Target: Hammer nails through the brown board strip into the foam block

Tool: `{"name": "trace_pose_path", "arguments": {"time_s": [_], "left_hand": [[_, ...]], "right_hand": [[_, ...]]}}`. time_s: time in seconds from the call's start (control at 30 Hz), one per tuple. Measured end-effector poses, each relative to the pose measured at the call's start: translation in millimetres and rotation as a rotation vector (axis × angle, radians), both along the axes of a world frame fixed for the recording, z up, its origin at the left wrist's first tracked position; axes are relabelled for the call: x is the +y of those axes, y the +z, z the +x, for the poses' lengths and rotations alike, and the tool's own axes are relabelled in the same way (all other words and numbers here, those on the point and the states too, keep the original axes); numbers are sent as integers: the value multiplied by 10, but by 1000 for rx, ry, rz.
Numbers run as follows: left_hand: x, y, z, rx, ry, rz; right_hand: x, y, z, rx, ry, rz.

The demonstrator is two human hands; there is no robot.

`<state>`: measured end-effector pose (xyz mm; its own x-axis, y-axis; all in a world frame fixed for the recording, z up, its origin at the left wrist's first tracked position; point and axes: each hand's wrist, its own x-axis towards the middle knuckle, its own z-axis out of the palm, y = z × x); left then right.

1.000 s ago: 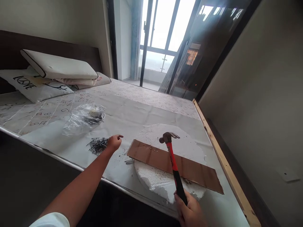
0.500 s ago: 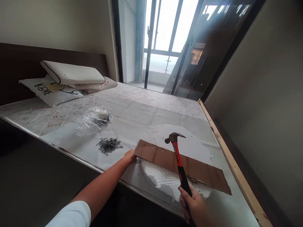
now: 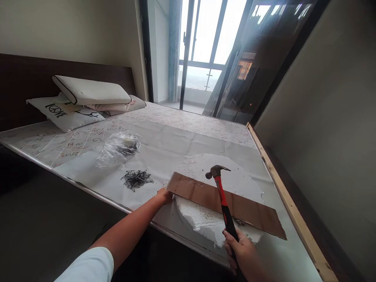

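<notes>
My right hand [image 3: 243,251] is wrapped round the black grip of a claw hammer [image 3: 222,194] with a red shaft. The hammer's head is up over the middle of a long brown board [image 3: 252,213]. At the board's left end, my left hand [image 3: 165,196] grips its edge, with the fingers partly hidden underneath. Several small nail tips or bits show on the board near that end. Beneath the board lies a rough-edged slab of white foam [image 3: 195,223]. A heap of loose nails [image 3: 137,179] sits left of the board.
A clear plastic bag [image 3: 116,150] with dark contents lies behind the nails. Grey sheeting [image 3: 176,137] covers part of the mattress [image 3: 202,112]. Pillows [image 3: 94,92] are piled by the headboard [image 3: 26,74]. A wooden rail [image 3: 283,194] runs along the bed's right edge.
The view has shifted very slightly. Both hands keep their hold, and the hammer and board stay almost in the same place.
</notes>
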<state>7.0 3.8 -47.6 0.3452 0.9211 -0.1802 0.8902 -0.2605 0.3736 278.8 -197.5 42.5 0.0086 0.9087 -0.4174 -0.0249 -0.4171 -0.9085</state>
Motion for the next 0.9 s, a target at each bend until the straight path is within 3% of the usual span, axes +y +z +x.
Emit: {"name": "trace_pose_path", "arguments": {"time_s": [0.2, 0.4, 0.5, 0.9], "left_hand": [[7, 145, 2, 206, 82, -106], [151, 501, -358, 300, 175, -83], [219, 588, -504, 311, 219, -76], [274, 249, -520, 295, 327, -182]], "right_hand": [[15, 35, -32, -3, -7, -6], [13, 66, -33, 3, -56, -25], [7, 75, -19, -12, -58, -16], [-14, 81, -2, -67, -14, -4]]}}
